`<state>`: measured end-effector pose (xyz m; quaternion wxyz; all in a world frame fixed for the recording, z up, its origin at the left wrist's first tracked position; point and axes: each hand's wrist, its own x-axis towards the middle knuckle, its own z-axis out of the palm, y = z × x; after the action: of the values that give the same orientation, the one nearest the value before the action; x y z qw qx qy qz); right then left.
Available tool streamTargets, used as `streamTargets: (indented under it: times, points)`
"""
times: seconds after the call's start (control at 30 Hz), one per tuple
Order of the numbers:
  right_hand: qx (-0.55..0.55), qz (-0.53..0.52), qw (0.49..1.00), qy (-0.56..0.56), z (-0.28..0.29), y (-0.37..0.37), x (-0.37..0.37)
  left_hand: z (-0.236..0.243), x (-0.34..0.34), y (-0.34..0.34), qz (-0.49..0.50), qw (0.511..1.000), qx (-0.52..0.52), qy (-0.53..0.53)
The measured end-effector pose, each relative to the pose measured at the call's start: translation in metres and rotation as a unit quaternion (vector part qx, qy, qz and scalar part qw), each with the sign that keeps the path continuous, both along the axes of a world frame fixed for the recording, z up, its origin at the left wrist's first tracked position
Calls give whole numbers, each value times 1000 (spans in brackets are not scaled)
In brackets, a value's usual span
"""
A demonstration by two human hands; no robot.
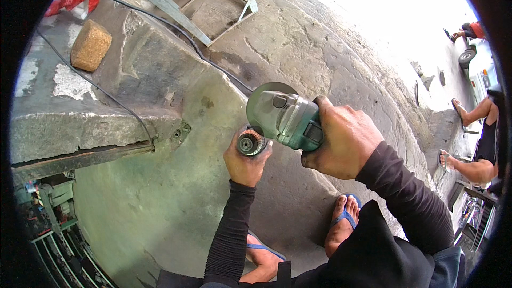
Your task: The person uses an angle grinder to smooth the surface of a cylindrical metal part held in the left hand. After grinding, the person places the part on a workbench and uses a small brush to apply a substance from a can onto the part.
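Left hand (pixel 246 165): fingers around copper-ringed cylinder (pixel 247 144)
Right hand (pixel 344 138): fingers gripping green angle grinder (pixel 296 122)
Disc (pixel 257 102): near cylinder, contact unclear

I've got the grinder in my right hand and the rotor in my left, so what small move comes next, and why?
I'd probably ease the left hand and its rotor slightly away from the disc: your bare fingers look close to its edge, your right hand alone holds the grinder, and I can't tell whether the disc is spinning.
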<state>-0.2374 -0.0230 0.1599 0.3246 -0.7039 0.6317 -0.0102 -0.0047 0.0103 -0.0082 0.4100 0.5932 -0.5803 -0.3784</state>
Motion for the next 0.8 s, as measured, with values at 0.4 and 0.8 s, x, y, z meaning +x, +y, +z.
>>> streamTargets:
  times: [0.4, 0.8]
  points:
    - [21, 13, 999, 25, 0, -7, 1, -7, -1, -7, -3, 1000, 13, 17]
    - [0, 19, 1000, 17, -2, -8, 2, -7, -2, -7, -9, 1000, -23, 12]
